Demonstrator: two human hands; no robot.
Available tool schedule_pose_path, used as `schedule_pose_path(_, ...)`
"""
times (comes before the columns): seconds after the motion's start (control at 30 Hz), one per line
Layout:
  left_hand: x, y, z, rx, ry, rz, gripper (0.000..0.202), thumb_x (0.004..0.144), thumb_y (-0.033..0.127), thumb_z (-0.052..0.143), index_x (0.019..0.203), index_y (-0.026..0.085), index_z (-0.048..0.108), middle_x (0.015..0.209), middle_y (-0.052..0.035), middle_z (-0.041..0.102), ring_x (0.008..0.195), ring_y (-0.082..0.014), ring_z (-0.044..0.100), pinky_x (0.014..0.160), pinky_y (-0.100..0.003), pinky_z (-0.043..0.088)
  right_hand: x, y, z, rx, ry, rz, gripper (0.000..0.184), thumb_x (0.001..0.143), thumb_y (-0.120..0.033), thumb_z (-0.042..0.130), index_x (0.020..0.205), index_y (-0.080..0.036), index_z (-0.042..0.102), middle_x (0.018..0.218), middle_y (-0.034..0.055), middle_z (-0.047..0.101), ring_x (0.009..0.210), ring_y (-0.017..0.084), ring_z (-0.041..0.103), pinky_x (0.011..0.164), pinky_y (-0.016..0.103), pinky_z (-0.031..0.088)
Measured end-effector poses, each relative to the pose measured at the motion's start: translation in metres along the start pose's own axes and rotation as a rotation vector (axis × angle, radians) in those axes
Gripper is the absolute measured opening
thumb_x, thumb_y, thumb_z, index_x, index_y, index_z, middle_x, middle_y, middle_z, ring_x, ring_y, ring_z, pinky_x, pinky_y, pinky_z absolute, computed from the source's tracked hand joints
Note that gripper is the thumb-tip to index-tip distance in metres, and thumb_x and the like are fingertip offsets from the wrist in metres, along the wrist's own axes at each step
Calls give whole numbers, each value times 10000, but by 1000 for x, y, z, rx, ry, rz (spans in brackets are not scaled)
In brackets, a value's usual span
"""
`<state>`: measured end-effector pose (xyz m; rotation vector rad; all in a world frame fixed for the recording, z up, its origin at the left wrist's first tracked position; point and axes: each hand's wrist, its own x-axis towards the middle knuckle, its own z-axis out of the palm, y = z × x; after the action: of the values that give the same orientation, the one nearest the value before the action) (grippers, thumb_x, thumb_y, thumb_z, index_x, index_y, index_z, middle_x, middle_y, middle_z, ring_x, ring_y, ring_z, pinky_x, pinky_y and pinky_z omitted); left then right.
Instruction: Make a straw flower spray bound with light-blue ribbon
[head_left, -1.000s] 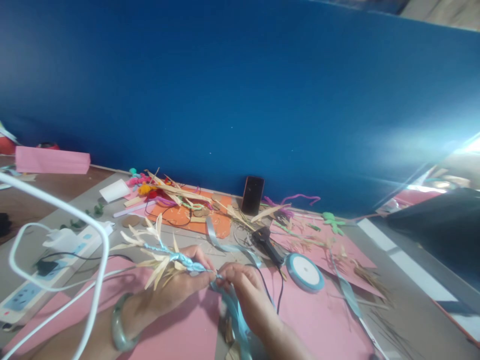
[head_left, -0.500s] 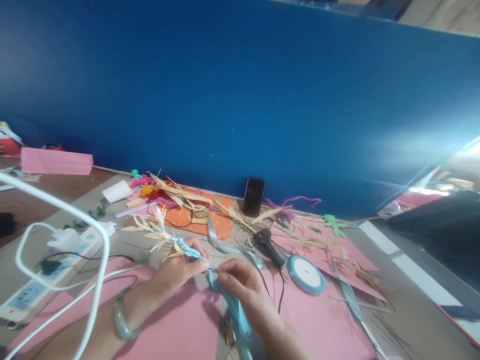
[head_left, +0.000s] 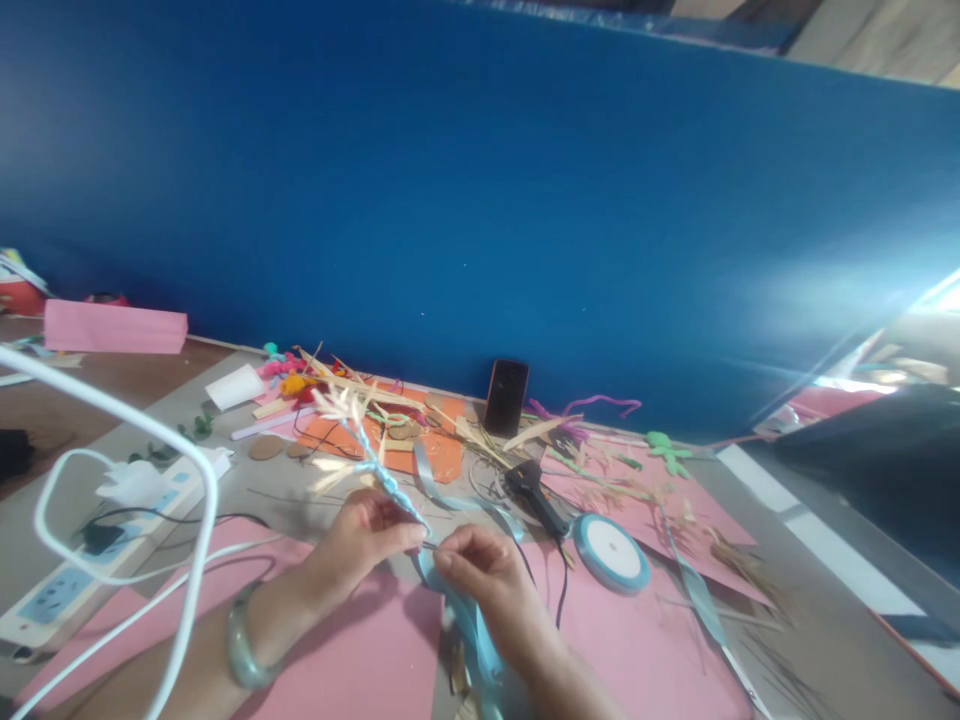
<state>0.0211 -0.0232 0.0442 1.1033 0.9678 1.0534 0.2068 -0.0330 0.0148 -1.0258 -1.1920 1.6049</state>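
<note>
Both hands meet low over the grey counter (head_left: pixel 825 640). The left hand (head_left: pixel 367 535) pinches the foot of a straw-leaved sprig bound in pale blue ribbon (head_left: pixel 384 482), and the right hand (head_left: pixel 480 570) is closed on the loose ribbon tail (head_left: pixel 466 615) beside it. A second ago the sprig leaned left; now it points away, seemingly presenting a fresh side for wrapping. No lettering is legible, even on the white power strip (head_left: pixel 67 590).

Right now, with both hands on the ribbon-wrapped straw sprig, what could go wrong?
1. The left hand pinches the pale straw sprig at its lower end, and the light blue satin ribbon under the right hand hangs slack, so the wrap may loosen.
2. The black glue gun lies just beyond the right hand, its black cord beside the wrist: a possible snag, or a burn if it is hot.
</note>
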Motion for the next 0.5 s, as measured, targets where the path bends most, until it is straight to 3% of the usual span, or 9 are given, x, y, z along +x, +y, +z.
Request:
schedule_pose_path(0.2, -2, -6, 2, -94, -94, -27, 185, 654, 220, 784, 797, 141, 698, 751, -18, 690, 742, -152, 638, 721, -267, 501, -2, -4, 4, 112, 17, 40, 270, 673, -385, 843, 658, -159, 696, 539, -41, 555, 515, 78, 437, 548, 220, 359)
schedule_pose_path(0.5, -2, -14, 5, -249, -128, -54, 207, 655, 285, 823, 795, 163, 732, 663, 3, 706, 598, -129, 627, 638, -254, 504, -7, -5, 11, 211, -6, 113, 303, 673, -403, 839, 645, -143, 685, 547, -18, 599, 468, 68, 435, 504, 208, 354)
